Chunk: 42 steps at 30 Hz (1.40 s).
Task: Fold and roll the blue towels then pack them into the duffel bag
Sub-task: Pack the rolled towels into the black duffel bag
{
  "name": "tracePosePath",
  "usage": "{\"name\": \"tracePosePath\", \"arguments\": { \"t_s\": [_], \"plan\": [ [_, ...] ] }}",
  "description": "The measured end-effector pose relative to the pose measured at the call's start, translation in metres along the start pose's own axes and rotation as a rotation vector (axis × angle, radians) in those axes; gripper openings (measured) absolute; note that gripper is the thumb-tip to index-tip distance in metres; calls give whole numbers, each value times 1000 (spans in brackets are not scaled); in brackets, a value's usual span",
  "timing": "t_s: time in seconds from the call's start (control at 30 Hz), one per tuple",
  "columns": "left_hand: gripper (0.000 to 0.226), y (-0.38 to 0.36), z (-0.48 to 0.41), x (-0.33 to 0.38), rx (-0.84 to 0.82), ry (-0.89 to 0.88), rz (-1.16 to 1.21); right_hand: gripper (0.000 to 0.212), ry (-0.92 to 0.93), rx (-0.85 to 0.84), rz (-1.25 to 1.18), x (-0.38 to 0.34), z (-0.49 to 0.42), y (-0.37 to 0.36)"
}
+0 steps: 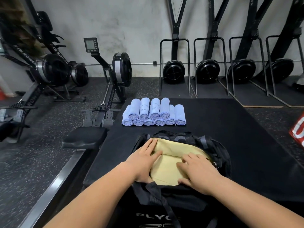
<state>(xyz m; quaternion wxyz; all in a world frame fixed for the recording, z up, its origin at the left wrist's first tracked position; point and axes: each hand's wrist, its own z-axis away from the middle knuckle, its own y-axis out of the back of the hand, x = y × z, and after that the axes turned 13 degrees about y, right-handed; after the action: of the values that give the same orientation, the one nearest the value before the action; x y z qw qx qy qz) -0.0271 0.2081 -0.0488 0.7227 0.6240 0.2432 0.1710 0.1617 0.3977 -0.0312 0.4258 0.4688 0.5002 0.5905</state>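
A black duffel bag [218, 160] lies open on a black mat in front of me, its tan lining [166, 171] showing and no towel visible inside. My left hand [144, 160] rests on the left rim of the opening, fingers straight over the lining. My right hand [197, 171] lies flat on the lining at the right, fingers spread. Beyond the bag, several rolled blue towels [153, 115] sit stacked in two rows on the mat, roll ends facing me.
A rowing machine [105, 102] with its seat [85, 137] stands just left of the mat. More rowers are at the far left. Fan-wheel machines [207, 71] line the back wall. A red and white object [298, 130] is at the right edge.
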Motion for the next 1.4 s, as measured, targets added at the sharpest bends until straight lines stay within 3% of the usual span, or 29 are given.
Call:
{"name": "tracePosePath", "arguments": {
  "t_s": [0.2, 0.4, 0.6, 0.87, 1.13, 1.3, 1.4],
  "plan": [
    [141, 29, 3, -1, 165, 6, -94, 126, -99, -100, 142, 43, -4, 13],
    [139, 57, -13, -11, 120, 35, -110, 147, -76, -115, 55, 72, -18, 28],
    [135, 50, -37, -18, -27, 25, -104, 147, -72, -196, -89, 83, -36, 8],
    [132, 12, -59, -40, -191, 92, 93, 136, -117, -202, -289, 105, -51, -34],
    [128, -8, -63, -39, -241, 77, 241, 136, -75, -232, -340, 111, -52, -44],
    [129, -14, -53, -41, -212, 39, 368, 131, -15, -185, -348, 112, -38, -48],
    [132, -20, -50, -36, -150, 58, 414, 114, -56, 35, -508, 117, -41, -45]
  ]
}}
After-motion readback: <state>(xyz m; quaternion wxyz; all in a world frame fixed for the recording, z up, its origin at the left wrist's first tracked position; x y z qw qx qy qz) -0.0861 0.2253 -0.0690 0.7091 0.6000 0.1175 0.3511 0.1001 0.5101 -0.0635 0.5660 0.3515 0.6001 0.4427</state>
